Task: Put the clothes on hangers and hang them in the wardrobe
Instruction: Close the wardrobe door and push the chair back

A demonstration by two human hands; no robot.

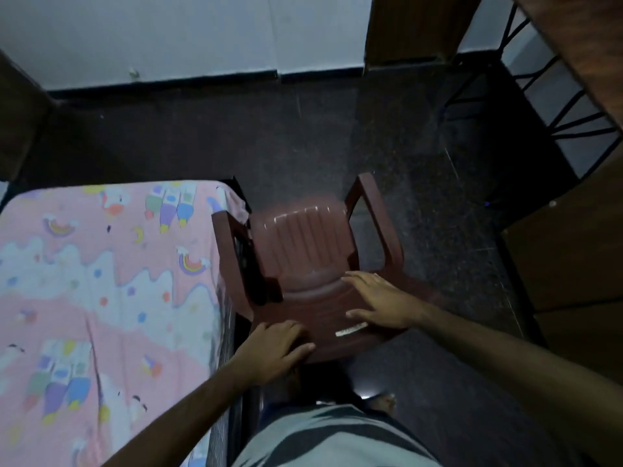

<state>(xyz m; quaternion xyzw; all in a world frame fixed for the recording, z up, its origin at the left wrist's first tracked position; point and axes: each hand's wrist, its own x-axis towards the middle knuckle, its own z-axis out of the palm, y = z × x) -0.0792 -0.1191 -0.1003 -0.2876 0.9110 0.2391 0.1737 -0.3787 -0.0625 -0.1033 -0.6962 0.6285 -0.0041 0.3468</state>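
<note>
A dark red plastic armchair (303,241) stands on the floor beside the bed, seen from above. My left hand (273,348) lies on the near left part of the chair's backrest top, fingers laid over the edge. My right hand (377,303) rests flat on the backrest's right side with its fingers spread. Neither hand holds clothes or a hanger. No clothes or hangers are visible in this view.
A bed (101,298) with a pink cartoon-print sheet fills the left. Dark speckled floor (303,146) stretches ahead to a pale wall. Brown wooden furniture (573,247) stands at the right, a wooden panel (414,28) at top, a black metal frame (556,106) between them.
</note>
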